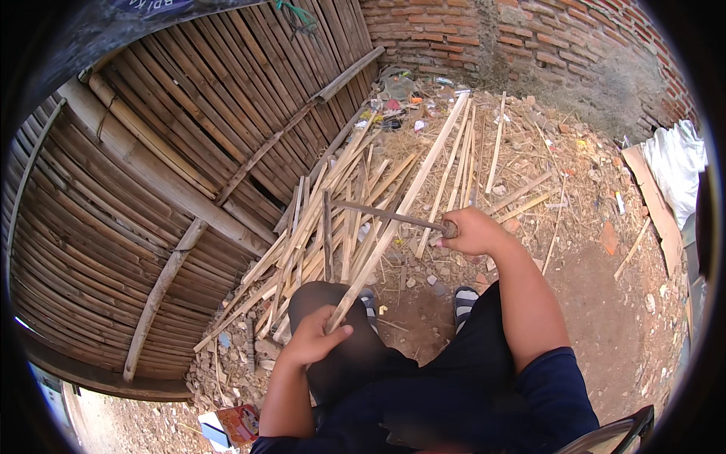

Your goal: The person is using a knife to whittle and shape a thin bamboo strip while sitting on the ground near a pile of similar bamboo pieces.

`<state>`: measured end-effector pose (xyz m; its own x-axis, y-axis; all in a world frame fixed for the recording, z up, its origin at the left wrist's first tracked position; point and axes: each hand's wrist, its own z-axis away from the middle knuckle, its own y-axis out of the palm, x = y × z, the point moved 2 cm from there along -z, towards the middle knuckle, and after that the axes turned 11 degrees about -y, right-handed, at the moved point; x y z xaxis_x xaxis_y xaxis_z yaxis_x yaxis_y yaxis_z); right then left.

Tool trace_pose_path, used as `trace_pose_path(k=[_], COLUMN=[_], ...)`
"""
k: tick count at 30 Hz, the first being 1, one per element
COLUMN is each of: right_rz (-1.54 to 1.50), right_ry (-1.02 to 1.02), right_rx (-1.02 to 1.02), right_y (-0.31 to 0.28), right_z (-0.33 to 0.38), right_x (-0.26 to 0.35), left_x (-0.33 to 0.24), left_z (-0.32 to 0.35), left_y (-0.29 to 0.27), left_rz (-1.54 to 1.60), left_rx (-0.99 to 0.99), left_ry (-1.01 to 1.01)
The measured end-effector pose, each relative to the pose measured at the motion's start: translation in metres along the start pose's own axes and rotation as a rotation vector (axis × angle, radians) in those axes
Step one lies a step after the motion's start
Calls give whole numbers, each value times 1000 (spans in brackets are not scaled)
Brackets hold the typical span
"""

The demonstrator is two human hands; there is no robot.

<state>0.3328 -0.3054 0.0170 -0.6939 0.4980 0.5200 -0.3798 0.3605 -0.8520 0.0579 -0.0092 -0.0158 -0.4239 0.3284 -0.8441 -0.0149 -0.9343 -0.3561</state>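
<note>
My left hand (314, 338) grips the near end of a long pale bamboo strip (412, 193), close to my left knee. The strip slants away up to the right over other strips. My right hand (475, 231) is closed around the grip of a long, thin, dark tool (382, 213), perhaps a machete seen edge-on. The tool points left and crosses the strip; whether it touches it I cannot tell. At its far tip stands a dark upright stick (328, 238); I cannot make out whether the two are joined.
A pile of bamboo strips (302, 242) lies ahead and left, against a bamboo-slat wall (189, 106). A brick wall (431, 38) closes the far side. Rubble and straw cover the ground (597, 303). Right are a brown board (654, 208) and a white sack (675, 166).
</note>
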Motion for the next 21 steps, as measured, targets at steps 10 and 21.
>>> trace_pose_path(k=[10,21], right_rz=[46,-16], right_ry=[-143,87], right_rx=[81,-97], right_y=[13,-6], right_z=[6,2], right_x=[20,-16], left_x=[-9,2], left_z=[2,-3], left_y=[0,0], left_rz=[-35,-20], left_rx=[-14,-13], left_ry=[-75,24])
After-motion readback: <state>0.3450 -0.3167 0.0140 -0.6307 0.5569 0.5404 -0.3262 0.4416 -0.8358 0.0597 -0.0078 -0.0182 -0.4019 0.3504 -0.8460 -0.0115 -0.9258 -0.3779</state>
